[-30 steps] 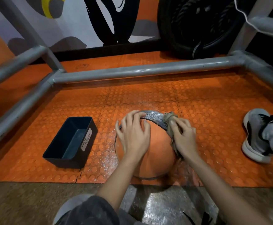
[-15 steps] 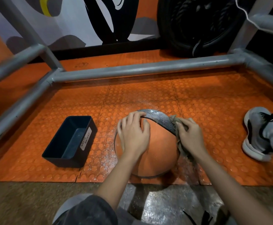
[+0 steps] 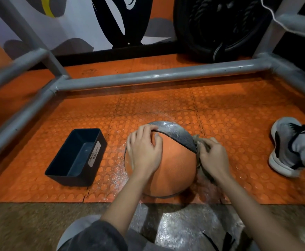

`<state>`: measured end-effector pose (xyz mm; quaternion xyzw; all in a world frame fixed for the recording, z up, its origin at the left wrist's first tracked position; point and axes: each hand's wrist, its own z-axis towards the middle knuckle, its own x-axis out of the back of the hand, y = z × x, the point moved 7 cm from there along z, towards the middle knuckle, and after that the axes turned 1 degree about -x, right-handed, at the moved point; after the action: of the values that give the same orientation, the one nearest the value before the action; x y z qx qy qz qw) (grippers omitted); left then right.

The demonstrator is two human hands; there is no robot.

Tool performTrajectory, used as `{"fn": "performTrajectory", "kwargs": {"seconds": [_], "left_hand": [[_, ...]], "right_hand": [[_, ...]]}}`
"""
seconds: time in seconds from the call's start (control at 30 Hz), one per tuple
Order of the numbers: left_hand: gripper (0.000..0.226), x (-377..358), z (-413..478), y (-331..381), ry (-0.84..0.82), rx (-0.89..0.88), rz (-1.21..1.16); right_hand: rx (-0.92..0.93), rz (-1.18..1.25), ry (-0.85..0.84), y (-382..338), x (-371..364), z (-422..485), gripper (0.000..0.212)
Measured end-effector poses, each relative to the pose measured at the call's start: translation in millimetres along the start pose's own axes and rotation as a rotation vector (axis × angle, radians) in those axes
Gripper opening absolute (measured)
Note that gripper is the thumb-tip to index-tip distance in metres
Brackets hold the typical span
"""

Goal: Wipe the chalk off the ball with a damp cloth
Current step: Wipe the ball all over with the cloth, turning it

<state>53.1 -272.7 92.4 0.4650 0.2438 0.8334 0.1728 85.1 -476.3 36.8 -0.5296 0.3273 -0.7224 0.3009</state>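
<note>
Orange ball (image 3: 177, 171) on an orange studded mat (image 3: 166, 105). Sits close to the mat's front edge, roughly midway along it. Chalk-dusted grey panel (image 3: 177, 133) curving over the far top of it.

Left hand (image 3: 144, 151) spread wide over the top left of the ball. Presses down, grips nothing. Right hand (image 3: 213, 156) curled round a bunched tan cloth (image 3: 198, 142). Pushes it against the ball's right side, right at the lower end of that grey panel.

Compared with a second ago: cloth hand further down and to the right now, off the crown and onto the flank, so way more of the grey panel uncovered. Left hand pretty much in the same spot, fingers maybe a touch more fanned. Ball not noticeably shifted on the mat.

Dark bin (image 3: 75, 160) just left of the ball, not touching, also toward the front edge. White label (image 3: 94, 156) on its inner wall reading WASTE BASKET. Same place as before. White chalk dust (image 3: 115, 171) sprinkled on the mat between bin and ball. Grey-and-white shoe (image 3: 284, 147) over by the mat's right edge, well apart from the ball. Grey tube frame (image 3: 157, 77) along the mat's far side and down its left, black tyre (image 3: 211, 24) behind it toward the far right corner.
</note>
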Motion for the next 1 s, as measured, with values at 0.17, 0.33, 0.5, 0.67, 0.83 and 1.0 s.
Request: {"fn": "performTrajectory", "kwargs": {"seconds": [0.17,0.33,0.5,0.67,0.83,1.0], "left_hand": [[0.038,-3,1,0,-0.020,0.012,0.023],[0.034,-2,3,3,-0.050,0.003,0.004],[0.037,-1,0,2,-0.037,-0.006,-0.022],[0.036,1,3,-6,-0.055,-0.007,-0.061],[0.034,0,4,-6,-0.083,-0.016,-0.077],[0.034,-2,3,0,-0.073,-0.046,-0.063]], "right_hand": [[0.417,-0.131,0.041,-96,-4,-21,0.019],[0.255,-0.059,0.032,-62,0,-3,0.023],[-0.001,0.014,-0.082,-7,3,8,0.020],[0.416,-0.094,-0.072,-96,-5,-21,0.018],[0.283,-0.026,-0.089,-69,-5,-2,0.020],[-0.015,0.027,-0.091,-10,1,11,0.020]]}}
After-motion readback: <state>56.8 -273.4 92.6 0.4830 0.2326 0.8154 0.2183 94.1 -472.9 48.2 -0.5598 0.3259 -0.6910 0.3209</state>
